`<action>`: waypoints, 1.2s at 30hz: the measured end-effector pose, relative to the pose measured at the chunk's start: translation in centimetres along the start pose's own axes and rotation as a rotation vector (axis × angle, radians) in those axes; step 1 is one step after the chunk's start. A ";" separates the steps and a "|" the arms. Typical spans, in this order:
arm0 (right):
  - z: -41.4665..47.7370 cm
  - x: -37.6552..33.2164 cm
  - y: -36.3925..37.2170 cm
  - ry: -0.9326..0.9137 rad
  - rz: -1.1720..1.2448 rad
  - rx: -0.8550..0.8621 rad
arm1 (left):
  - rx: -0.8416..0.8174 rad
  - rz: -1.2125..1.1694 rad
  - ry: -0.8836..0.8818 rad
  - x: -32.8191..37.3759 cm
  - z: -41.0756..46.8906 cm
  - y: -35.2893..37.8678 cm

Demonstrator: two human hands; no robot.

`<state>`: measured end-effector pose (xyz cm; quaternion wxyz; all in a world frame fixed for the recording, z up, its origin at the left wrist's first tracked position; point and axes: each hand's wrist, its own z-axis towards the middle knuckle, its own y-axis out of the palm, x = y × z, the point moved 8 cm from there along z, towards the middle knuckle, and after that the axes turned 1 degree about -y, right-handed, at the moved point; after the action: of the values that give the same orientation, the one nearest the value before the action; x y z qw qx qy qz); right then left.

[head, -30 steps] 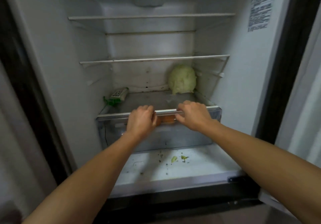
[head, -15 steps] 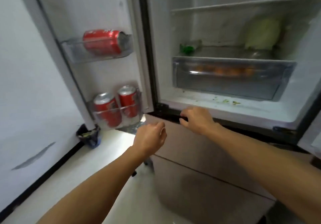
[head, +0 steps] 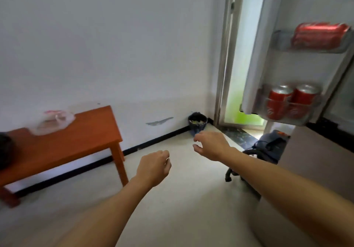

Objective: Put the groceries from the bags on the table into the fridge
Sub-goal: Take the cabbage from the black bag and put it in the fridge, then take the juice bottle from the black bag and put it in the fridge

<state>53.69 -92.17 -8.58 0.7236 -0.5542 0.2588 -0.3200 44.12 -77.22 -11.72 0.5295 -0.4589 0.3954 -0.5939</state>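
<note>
A plain room of a home is shown: an open fridge door (head: 298,68) is seen at the right, its racks stocked with red drink cans (head: 279,101). A low orange wooden counter (head: 76,141) carrying a thin plastic bag (head: 51,122) is set against a white painted wall (head: 115,45). A small waste bin (head: 197,124) is placed in the corner beside a doorway (head: 235,74), on a pale floor (head: 182,208).

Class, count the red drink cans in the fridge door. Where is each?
3. One can lies on its side in the upper door shelf; a left can and right can stand upright in the lower door shelf. Others may be hidden off-frame.
</note>
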 end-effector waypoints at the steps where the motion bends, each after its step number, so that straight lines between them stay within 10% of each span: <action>1: 1.8 -3.4 0.6 -0.036 0.009 0.003 | -0.009 0.009 -0.040 -3.4 -1.5 -0.8; 15: 20.3 -47.7 5.1 -0.545 0.196 -0.003 | 0.027 0.150 -0.606 -42.5 -20.0 -12.1; 36: 48.6 -85.0 16.9 -0.915 0.188 -0.114 | 0.081 0.282 -0.936 -83.5 -23.5 -17.8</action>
<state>35.87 5.57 -10.96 0.7576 -0.6512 -0.0204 0.0389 18.30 7.44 -11.52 0.7430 -0.5977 0.1500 -0.2612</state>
